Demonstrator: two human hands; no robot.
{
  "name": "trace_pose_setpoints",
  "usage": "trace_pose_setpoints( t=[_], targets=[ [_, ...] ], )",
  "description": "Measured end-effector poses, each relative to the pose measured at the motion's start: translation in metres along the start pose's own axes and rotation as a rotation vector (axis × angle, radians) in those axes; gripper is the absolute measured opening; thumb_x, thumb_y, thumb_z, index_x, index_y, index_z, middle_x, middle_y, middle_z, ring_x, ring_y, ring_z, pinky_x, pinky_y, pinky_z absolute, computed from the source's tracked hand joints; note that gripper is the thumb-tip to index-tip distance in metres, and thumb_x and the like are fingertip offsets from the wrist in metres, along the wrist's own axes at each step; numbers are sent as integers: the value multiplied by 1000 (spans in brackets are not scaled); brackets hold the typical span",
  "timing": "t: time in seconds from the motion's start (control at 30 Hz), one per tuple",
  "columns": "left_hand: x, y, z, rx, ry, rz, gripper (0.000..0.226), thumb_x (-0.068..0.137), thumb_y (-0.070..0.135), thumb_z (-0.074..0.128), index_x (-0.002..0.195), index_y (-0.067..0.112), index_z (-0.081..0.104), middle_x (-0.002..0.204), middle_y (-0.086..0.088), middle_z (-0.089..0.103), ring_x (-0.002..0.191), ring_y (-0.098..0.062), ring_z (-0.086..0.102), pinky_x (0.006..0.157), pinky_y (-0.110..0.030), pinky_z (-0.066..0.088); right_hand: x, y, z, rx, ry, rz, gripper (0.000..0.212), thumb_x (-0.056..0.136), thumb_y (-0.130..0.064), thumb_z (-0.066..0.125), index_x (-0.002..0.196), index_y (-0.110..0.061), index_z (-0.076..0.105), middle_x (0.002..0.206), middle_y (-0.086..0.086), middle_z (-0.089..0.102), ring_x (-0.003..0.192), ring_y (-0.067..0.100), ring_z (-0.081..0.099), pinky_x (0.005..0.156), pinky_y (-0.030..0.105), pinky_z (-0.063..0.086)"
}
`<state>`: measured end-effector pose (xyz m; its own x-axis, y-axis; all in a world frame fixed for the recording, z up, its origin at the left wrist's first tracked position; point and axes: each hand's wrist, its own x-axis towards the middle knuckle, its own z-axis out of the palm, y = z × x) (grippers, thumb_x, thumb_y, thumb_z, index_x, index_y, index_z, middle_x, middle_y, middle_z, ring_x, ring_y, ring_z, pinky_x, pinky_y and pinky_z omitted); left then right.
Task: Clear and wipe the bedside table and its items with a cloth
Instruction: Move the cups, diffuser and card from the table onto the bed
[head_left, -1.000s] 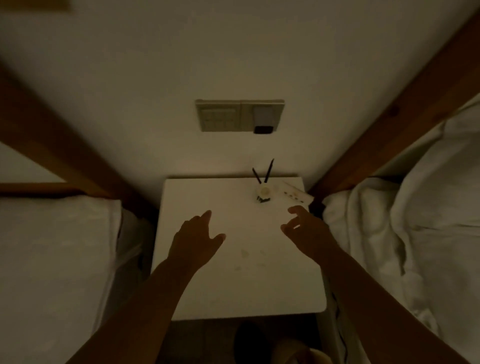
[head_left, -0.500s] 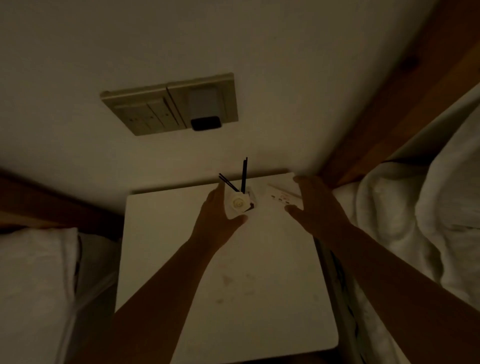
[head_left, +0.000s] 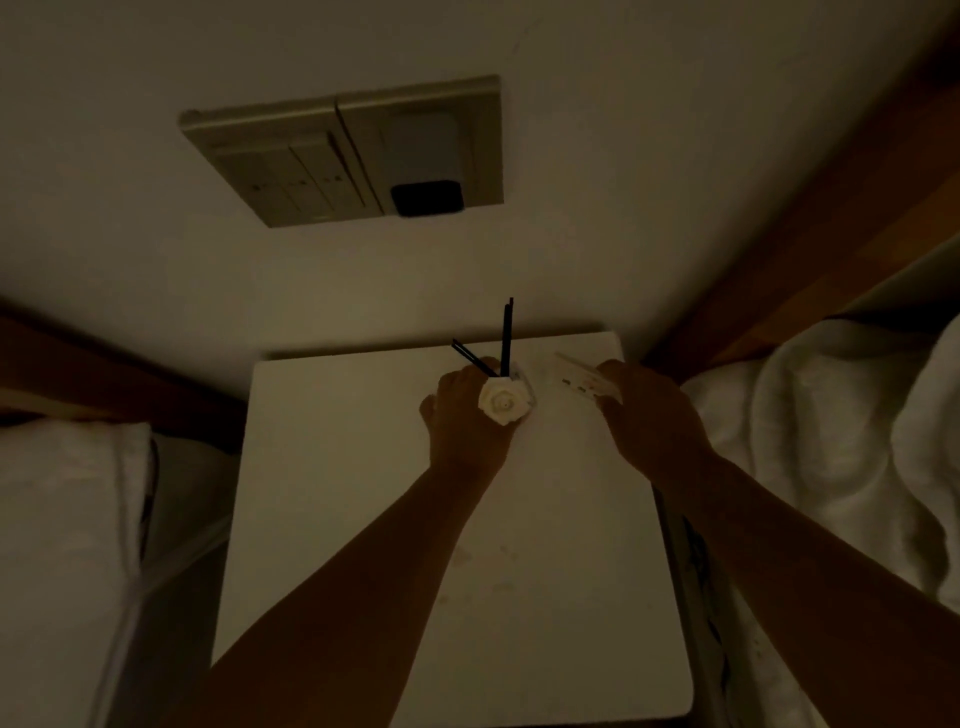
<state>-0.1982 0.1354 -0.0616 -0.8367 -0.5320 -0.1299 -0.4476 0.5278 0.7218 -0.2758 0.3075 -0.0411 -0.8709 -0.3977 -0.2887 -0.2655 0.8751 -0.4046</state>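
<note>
The white bedside table (head_left: 363, 519) stands against the wall between two beds, in dim light. At its far right part sits a small diffuser with a white rose (head_left: 505, 406) and black sticks (head_left: 505, 338). My left hand (head_left: 462, 415) is wrapped around the diffuser from the left. Right of it lies a flat white remote-like item (head_left: 579, 378) at the table's back corner. My right hand (head_left: 649, 415) is closed on its near end. No cloth is in view.
A switch and socket panel (head_left: 343, 150) with a dark plug is on the wall above the table. A white bed (head_left: 62, 545) lies to the left, a rumpled white duvet (head_left: 841, 441) to the right. Wooden bed frames (head_left: 810, 218) flank the table.
Both hands moved forward from above the table's middle to its back. The left hand closed around the diffuser and the right hand took hold of the flat white item. The camera moved closer.
</note>
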Motion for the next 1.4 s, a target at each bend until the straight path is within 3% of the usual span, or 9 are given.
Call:
trace_pose_setpoints(
  t=[0.37, 0.47, 0.63, 0.77, 0.93, 1.07, 1.2, 1.27, 1.4],
  targets=[
    [-59, -66, -82, -347, 58, -275, 43, 67, 20, 85, 102, 30, 61, 102, 6, 69, 101, -15, 65, 90, -33, 53, -31, -79, 17, 16, -87, -179, 34, 96, -22, 52, 129, -18, 52, 122, 9, 60, 112, 28, 56, 96, 42, 48],
    [-82, -95, -125, -310, 112, -310, 41, 70, 22, 84, 101, 36, 60, 96, 14, 66, 95, -8, 64, 82, -21, 49, -44, -124, 27, -4, -138, -282, 33, 95, -24, 53, 128, -19, 54, 121, 7, 62, 109, 27, 58, 94, 42, 50],
    [-146, -168, -200, -167, 223, -478, 42, 73, 24, 82, 108, 19, 60, 91, 12, 56, 86, -10, 52, 76, -2, 38, -74, -212, 64, -47, -300, -469, 32, 96, -26, 50, 128, -22, 53, 120, 5, 61, 110, 25, 57, 96, 37, 46],
    [-215, -228, -253, -257, 341, -693, 34, 71, 29, 83, 94, 36, 60, 86, 15, 63, 76, -5, 61, 70, -18, 47, -101, -287, 116, -84, -428, -623, 30, 96, -24, 49, 126, -23, 54, 117, 3, 60, 107, 22, 58, 90, 31, 49],
    [-279, -287, -301, -283, 507, -803, 29, 71, 31, 81, 90, 40, 61, 82, 22, 62, 74, 10, 58, 56, -2, 40, -153, -379, 189, -142, -622, -736, 33, 97, -18, 47, 130, -20, 54, 124, 8, 58, 111, 25, 57, 94, 37, 49],
    [-311, -324, -335, -355, 637, -841, 38, 67, 20, 86, 86, 42, 61, 80, 29, 60, 72, 16, 57, 59, 0, 40, -186, -439, 228, -161, -703, -869, 32, 98, -13, 45, 128, -16, 57, 119, 10, 60, 109, 28, 57, 94, 39, 46],
    [-331, -348, -363, -430, 729, -849, 45, 62, 20, 88, 81, 50, 60, 80, 23, 67, 80, 7, 64, 62, -5, 45, -197, -491, 247, -267, -731, -982, 32, 99, -19, 45, 130, -17, 55, 122, 4, 59, 114, 21, 54, 97, 23, 37],
    [-332, -356, -374, -465, 765, -819, 55, 62, 20, 88, 85, 60, 58, 86, 34, 65, 79, 11, 62, 61, -3, 45, -196, -516, 253, -297, -733, -1005, 33, 98, -19, 48, 130, -15, 55, 123, 7, 60, 115, 22, 54, 95, 18, 33],
    [-324, -364, -390, -510, 855, -775, 64, 61, 20, 88, 87, 67, 54, 78, 25, 67, 75, 4, 64, 67, -16, 50, -187, -563, 261, -314, -718, -1064, 33, 95, -16, 54, 128, -11, 58, 118, 13, 63, 109, 28, 59, 94, 33, 46]
  ],
)
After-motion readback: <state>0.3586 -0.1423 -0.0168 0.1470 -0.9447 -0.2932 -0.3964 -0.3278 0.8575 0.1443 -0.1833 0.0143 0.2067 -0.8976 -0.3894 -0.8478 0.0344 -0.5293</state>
